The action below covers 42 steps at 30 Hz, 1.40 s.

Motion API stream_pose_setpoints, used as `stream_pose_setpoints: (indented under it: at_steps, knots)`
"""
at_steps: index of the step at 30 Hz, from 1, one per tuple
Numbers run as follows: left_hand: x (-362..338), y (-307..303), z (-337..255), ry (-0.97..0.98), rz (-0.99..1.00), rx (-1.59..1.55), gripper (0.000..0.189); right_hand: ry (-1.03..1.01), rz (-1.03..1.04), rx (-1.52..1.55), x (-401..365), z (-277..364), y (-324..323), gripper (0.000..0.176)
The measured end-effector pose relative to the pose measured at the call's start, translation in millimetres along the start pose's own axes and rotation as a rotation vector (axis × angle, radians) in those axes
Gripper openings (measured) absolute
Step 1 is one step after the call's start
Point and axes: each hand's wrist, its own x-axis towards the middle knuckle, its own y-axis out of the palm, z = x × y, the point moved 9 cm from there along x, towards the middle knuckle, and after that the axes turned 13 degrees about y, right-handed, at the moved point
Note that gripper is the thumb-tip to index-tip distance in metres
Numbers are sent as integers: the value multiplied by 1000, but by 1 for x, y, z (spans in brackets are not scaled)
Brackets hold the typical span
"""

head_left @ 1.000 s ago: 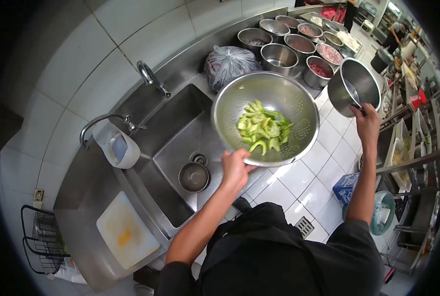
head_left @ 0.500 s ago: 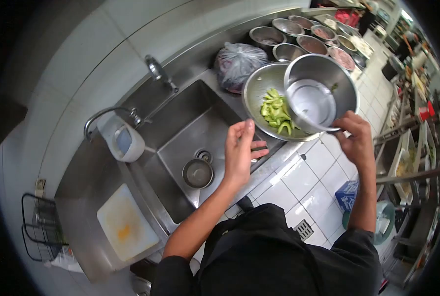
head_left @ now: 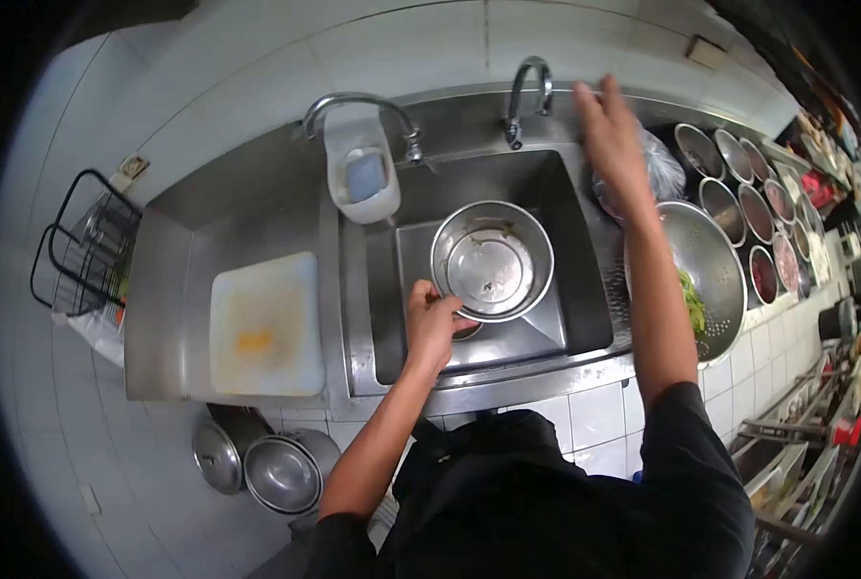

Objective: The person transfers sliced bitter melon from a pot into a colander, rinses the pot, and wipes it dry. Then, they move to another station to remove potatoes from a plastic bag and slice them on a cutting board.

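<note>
Steel bowl (head_left: 491, 261): round, shiny and smooth-walled; flat bottom flecked with small dark scraps; it sits inside the sink (head_left: 585, 289), toward the middle and back of the basin.
Heading: the steel bowl is round and has no long axis; its mouth faces up at the camera, rim roughly level.
Left hand (head_left: 433, 320): at the bowl's near-left rim; fingers curled tight on that edge.
Right hand (head_left: 609, 130): raised over the sink's back right corner, just beside the right tap (head_left: 530, 87); fingers straight, slightly spread, holding nothing; whether it touches the ledge cannot be told.
Sink: brushed steel, rectangular, sunk into the steel bench (head_left: 175, 289); a curved second tap (head_left: 358, 101) stands at its back left corner; a white plastic holder (head_left: 382, 198) hangs below that tap with a grey-blue sponge (head_left: 365, 174) inside.
Colander (head_left: 720, 261): perforated steel, round; on the bench at the sink's right edge, partly behind the right forearm; green vegetable strips (head_left: 693, 307) lie in it.
Bag (head_left: 664, 166): crinkled clear plastic; at the back of the bench, between the sink and a row of small steel bowls (head_left: 753, 207).
Cutting board (head_left: 266, 323): white plastic, a rounded rectangle with a yellow stain at its middle; on the bench left of the sink, near the front edge.
Wire rack (head_left: 78, 251): black; at the bench's left end.
Floor: steel pots (head_left: 281, 473) stand below the bench's front edge.
</note>
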Motion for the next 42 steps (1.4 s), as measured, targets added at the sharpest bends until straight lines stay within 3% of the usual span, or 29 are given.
stream_pose_setpoints:
  at_steps: [2, 4, 7, 8, 10, 11, 14, 16, 18, 21, 22, 24, 27, 28, 29, 31, 34, 37, 40, 41, 42]
  knots:
    - [7, -17, 4, 36, -70, -43, 21, 50, 151, 26, -15, 21, 77, 94]
    - [14, -27, 7, 37, -112, -69, 22, -106, 294, 152, -28, 41, 126, 99]
    - [26, -42, 8, 53, -177, -61, 24, -68, 444, 434, -18, 34, 132, 96]
    - [28, -44, 9, 39, -183, -71, 23, 62, 421, 510, -9, 12, 130, 93]
    - [34, -43, 6, 22, -189, -93, 21, 148, 379, 351, 33, -61, 134, 89]
    - [39, -46, 12, 29, -182, -105, 22, 164, -32, 261, 49, -91, 131, 86]
    - [50, -44, 18, 28, -207, -75, 23, 100, 168, 40, 65, -189, 212, 82]
    - [67, -47, 32, 40, -181, 30, 24, 221, 603, -297, 16, -165, 232, 66]
    - [75, -47, 38, 49, -188, 92, 24, 111, 683, -248, -26, -132, 227, 45]
    - [82, -35, 39, 71, -213, 129, 23, 244, 579, 19, -67, -149, 233, 28]
    - [84, -30, 41, 76, -215, 141, 22, 468, 627, 29, -82, -173, 244, 26]
    - [83, -15, 42, 104, -207, 147, 22, 687, 389, 115, -92, -223, 254, 28]
    - [73, 6, 42, 150, -174, 93, 19, 630, 13, 180, -73, -264, 264, 27]
    - [74, 7, 46, 145, -159, 68, 18, 602, -46, 220, -73, -245, 264, 27]
    - [74, 7, 50, 138, -141, 44, 17, 569, 163, 183, -83, -202, 264, 31]
    - [79, 6, 43, 130, -83, 68, 15, 273, 268, 21, -93, -180, 290, 36]
    - [96, -16, 39, 176, -12, 70, 14, 68, 623, -14, -122, -160, 304, 25]
    - [100, -27, 38, 142, 4, 61, 14, 22, 867, -207, -139, -160, 305, 19]
    - [89, -12, 43, 94, 48, 28, 15, 571, 612, 417, -117, -191, 306, 14]
    - [85, -7, 46, 94, 62, 18, 15, 683, 297, 384, -104, -201, 293, 11]
    - [82, -4, 48, 92, 74, 8, 15, 596, 284, 278, -105, -194, 292, 10]
